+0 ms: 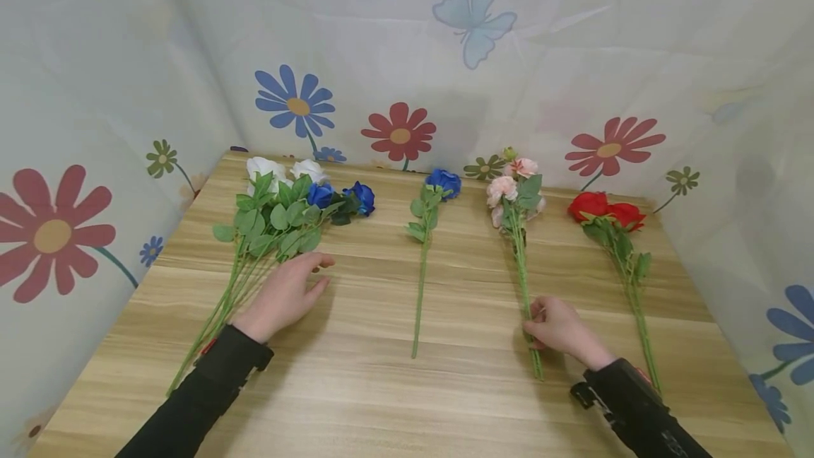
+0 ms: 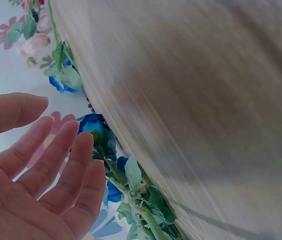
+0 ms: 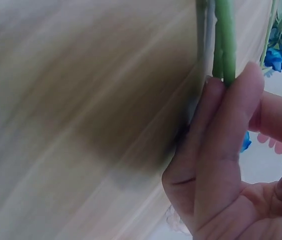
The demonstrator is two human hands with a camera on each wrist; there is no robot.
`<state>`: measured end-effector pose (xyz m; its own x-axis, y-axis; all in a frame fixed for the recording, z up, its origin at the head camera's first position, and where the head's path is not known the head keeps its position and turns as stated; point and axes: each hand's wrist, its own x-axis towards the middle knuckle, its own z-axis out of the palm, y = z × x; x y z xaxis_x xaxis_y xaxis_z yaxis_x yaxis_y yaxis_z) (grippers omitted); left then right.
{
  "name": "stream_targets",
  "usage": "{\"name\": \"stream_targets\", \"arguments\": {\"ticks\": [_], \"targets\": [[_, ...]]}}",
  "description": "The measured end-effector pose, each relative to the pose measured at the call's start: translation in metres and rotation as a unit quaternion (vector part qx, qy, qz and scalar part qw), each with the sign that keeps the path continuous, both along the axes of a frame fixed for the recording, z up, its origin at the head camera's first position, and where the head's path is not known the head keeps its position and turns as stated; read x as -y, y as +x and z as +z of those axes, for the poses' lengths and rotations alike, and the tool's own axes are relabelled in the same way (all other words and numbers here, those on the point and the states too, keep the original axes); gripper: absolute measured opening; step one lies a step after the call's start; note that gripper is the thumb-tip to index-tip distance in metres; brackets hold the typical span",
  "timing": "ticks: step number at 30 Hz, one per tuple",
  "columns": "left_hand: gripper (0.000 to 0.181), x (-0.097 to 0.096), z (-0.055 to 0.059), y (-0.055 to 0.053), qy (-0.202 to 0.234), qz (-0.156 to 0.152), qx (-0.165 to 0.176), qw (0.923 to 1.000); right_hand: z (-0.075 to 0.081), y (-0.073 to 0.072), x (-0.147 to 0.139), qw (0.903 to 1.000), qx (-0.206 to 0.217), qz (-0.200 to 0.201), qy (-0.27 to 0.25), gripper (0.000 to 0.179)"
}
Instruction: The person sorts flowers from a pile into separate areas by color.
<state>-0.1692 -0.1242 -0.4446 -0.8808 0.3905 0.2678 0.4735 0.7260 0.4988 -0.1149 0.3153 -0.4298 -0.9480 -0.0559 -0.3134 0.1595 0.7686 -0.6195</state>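
Observation:
My right hand [image 1: 559,329] pinches the green stems of the pink flowers [image 1: 502,191] low down, near their cut ends. In the right wrist view those stems [image 3: 225,45] run up from between the fingertips. Over the table, my left hand [image 1: 289,292] hovers with loosely bent fingers and an empty palm, just right of a bunch of white roses [image 1: 267,169] and blue roses [image 1: 361,198]. Part of that bunch's stems is hidden behind the left hand and forearm. Between the hands lies a single blue rose [image 1: 443,184], its stem toward me.
Red roses [image 1: 588,207] lie at the right side of the wooden table [image 1: 356,401], their stems passing close to the right wrist. A pale curtain [image 1: 381,34] printed with flowers and a butterfly rises along the back and both sides.

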Motion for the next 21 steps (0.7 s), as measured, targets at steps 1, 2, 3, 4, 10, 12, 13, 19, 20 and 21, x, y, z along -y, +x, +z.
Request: {"name": "stream_targets", "arguments": {"ticks": [1, 2, 3, 4, 10, 12, 13, 19, 20, 21], "targets": [[0.031, 0.000, 0.000, 0.000, 0.000, 0.000, 0.002, 1.0000, 0.000, 0.001, -0.001, 1.0000, 0.003, -0.005, -0.003, 0.022], [0.031, 0.000, -0.001, 0.000, -0.001, 0.001, 0.004, 1.0000, 0.000, 0.001, -0.003, 0.9999, 0.006, -0.009, -0.007, 0.022], [0.031, 0.000, -0.001, 0.000, -0.001, 0.001, 0.005, 1.0000, 0.000, 0.002, -0.005, 0.9999, 0.007, -0.010, -0.008, 0.021], [0.031, 0.000, 0.000, 0.000, -0.001, 0.002, 0.006, 1.0000, 0.001, 0.002, -0.007, 0.9999, 0.007, -0.011, -0.008, 0.021], [0.031, 0.001, 0.000, 0.001, 0.007, -0.001, 0.009, 0.9999, 0.003, 0.005, -0.016, 0.9999, 0.002, -0.014, 0.004, 0.018], [0.031, 0.002, 0.001, 0.001, 0.008, -0.002, 0.011, 0.9999, 0.004, 0.005, -0.018, 0.9999, 0.003, -0.012, 0.006, 0.020], [0.031, 0.002, 0.001, 0.001, 0.008, -0.002, 0.011, 0.9999, 0.004, 0.005, -0.018, 0.9999, 0.003, -0.010, 0.006, 0.020], [0.031, 0.003, 0.002, 0.002, 0.006, -0.003, 0.012, 0.9999, 0.004, 0.003, -0.016, 0.9997, 0.004, -0.011, 0.022, 0.022], [0.031, 0.003, 0.002, 0.002, 0.006, -0.003, 0.012, 0.9999, 0.004, 0.003, -0.015, 0.9996, 0.003, -0.010, 0.027, 0.023], [0.031, 0.003, 0.002, 0.002, 0.006, -0.002, 0.013, 0.9999, 0.004, 0.003, -0.015, 0.9994, 0.002, -0.009, 0.032, 0.025]]}}
